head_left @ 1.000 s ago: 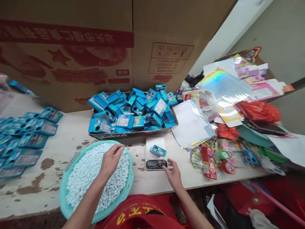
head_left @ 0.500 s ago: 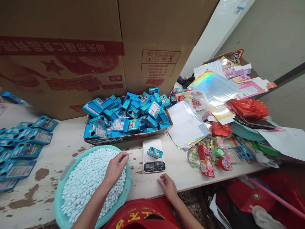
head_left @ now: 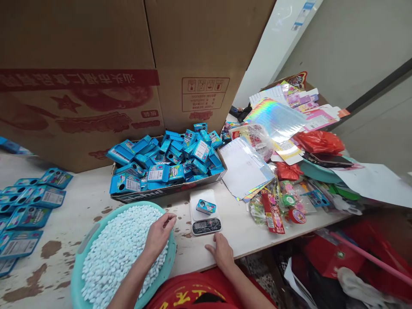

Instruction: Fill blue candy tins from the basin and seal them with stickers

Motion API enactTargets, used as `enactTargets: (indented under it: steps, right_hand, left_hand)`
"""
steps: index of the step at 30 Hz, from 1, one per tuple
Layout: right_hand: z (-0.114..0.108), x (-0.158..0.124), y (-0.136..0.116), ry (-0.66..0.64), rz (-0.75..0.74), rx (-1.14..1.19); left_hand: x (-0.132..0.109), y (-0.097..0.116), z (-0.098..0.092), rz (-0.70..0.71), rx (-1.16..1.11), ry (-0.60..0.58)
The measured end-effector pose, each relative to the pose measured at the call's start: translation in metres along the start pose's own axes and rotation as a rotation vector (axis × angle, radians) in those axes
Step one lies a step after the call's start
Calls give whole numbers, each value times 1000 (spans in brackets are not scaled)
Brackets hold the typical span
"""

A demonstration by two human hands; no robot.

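My left hand (head_left: 161, 232) hovers over the right rim of a turquoise basin (head_left: 74, 279) filled with small white candies (head_left: 119, 249). Its thumb and fingertips are pinched together; anything between them is too small to make out. A small digital scale (head_left: 206, 226) stands to the right of the basin, carrying one blue candy box (head_left: 206, 207) with a dark round hole on its face. Just below the scale's display rests my right hand (head_left: 222, 252), empty, thumb and forefinger apart, fingertips close to the scale's lower edge.
Behind the scale, an open carton tray (head_left: 141, 196) holds many blue boxes. More blue boxes (head_left: 30, 216) stand in rows at the left. A large cardboard box (head_left: 193, 43) walls off the back. Papers (head_left: 246, 165), candy packets (head_left: 272, 210) and a red bag (head_left: 320, 141) crowd the right.
My right hand has moved up toward the scale, its fingers now nearer the display. My left hand stays pinched near the basin rim. The camera view has shifted slightly.
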State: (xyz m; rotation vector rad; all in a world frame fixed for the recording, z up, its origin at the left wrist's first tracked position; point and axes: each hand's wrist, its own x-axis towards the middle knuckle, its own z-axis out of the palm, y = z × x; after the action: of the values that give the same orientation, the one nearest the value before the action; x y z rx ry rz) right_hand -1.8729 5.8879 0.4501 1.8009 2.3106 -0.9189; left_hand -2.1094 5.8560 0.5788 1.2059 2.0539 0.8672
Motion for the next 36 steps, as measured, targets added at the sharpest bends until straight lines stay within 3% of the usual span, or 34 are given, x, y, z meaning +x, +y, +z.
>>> enactTargets:
  steps: [2, 7, 12, 21, 27, 32, 36]
  right_hand:
    - [-1, 1, 0, -10, 11, 6]
    - [0, 5, 1, -17, 22, 18]
    - [1, 6, 1, -20, 19, 30]
    - [-2, 5, 0, -12, 11, 59]
    - [-2, 6, 2, 5, -15, 64]
    - [-1, 7, 6, 5, -41, 118]
    - [2, 6, 22, -9, -73, 229]
  left_hand:
    - [-6, -5, 4, 95, 93, 64]
    - [-28, -21, 17, 489, 391, 242]
    - [-51, -36, 26, 647, 571, 301]
    - [-70, -54, 33, 692, 625, 306]
    - [-74, -60, 40, 648, 656, 305]
    - [-76, -47, 40, 589, 611, 231]
    - [-71, -27, 50, 467, 426, 121]
